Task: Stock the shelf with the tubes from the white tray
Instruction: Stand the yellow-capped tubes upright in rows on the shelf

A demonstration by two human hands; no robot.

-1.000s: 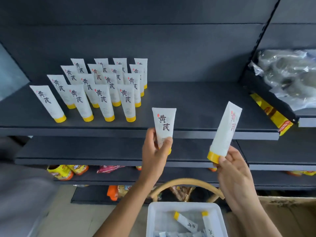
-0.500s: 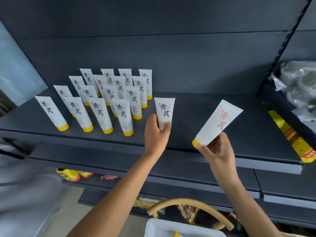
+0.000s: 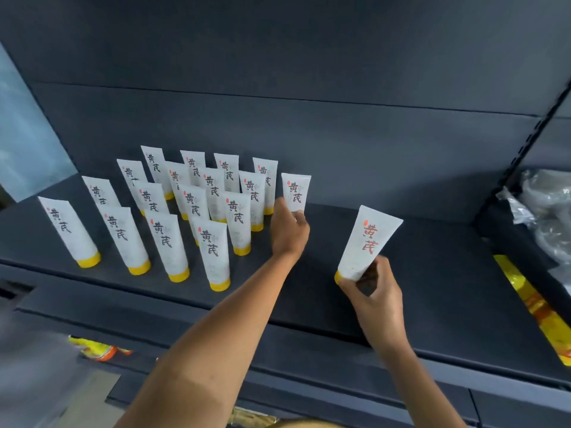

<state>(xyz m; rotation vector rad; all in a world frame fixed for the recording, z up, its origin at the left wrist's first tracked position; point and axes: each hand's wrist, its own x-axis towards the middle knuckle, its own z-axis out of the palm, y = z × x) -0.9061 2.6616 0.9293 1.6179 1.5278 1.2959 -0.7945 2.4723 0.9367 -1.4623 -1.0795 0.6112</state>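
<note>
The left hand's (image 3: 289, 233) grip, pinching a white yellow-capped plastic tube (image 3: 296, 193), has reached the back row's (image 3: 227, 168) 3 o'clock end, so placement looks imminent. The right hand's (image 3: 375, 299) grip pinches a second tube (image 3: 367, 242).

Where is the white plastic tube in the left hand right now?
Head view, centre: the white plastic tube, gripped by the left hand, is upright over the dark shelf, just right of the rear standing tubes.
</note>
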